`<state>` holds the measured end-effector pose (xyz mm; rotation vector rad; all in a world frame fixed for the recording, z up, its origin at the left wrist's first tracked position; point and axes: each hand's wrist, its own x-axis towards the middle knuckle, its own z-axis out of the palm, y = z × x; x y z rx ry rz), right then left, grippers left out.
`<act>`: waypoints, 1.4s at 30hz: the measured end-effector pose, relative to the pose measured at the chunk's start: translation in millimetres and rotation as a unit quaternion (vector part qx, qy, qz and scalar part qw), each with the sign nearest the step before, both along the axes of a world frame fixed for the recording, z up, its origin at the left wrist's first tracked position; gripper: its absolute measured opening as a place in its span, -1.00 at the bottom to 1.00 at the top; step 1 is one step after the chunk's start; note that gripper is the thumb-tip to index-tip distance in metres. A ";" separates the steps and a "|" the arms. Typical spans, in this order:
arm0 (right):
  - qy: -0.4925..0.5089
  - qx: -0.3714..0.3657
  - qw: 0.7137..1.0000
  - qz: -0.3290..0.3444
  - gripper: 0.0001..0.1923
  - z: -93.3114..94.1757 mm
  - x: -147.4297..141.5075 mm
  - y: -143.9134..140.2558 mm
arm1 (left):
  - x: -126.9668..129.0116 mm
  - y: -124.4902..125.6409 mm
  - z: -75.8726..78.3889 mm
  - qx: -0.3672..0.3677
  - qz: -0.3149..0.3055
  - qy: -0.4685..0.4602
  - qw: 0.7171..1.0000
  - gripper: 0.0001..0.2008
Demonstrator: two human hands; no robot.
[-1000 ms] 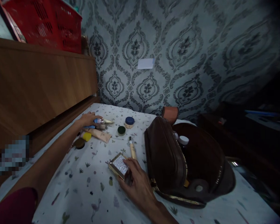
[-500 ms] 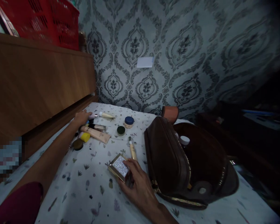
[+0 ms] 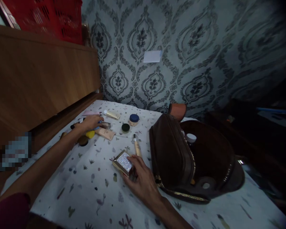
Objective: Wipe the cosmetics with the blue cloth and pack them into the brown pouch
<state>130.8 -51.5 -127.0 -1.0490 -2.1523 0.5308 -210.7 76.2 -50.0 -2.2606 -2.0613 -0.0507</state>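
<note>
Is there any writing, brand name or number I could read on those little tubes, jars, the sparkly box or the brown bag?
None can be read.
Tubes by the left hand: print too small and dim.
Glitter box under the right hand: no lettering visible.
Brown bag: no label visible.

left arm point(image 3: 38, 171): maroon sleeve at shoulder | right arm point(image 3: 162, 206): bare | 2 arms

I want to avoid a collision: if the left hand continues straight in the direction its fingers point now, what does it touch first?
Probably the small brown tube, lying just beyond the fingertips of the left hand; depth is unclear.
</note>
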 end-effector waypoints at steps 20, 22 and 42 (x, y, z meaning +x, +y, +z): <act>0.245 -0.238 0.940 -0.012 -0.50 18.0 -2.0 2.1 | 166.3 -126.7 0.0 0.121 -0.180 -0.426 0.879 -0.70; 0.234 -0.228 0.945 -0.012 -0.54 17.0 -2.7 2.3 | 171.6 -128.0 -6.3 0.111 -0.212 -0.380 0.893 -0.71; 0.458 -0.514 0.720 0.084 -0.53 27.2 -4.5 -3.3 | 149.3 -107.0 -43.0 -0.050 -0.006 -0.730 0.681 -0.68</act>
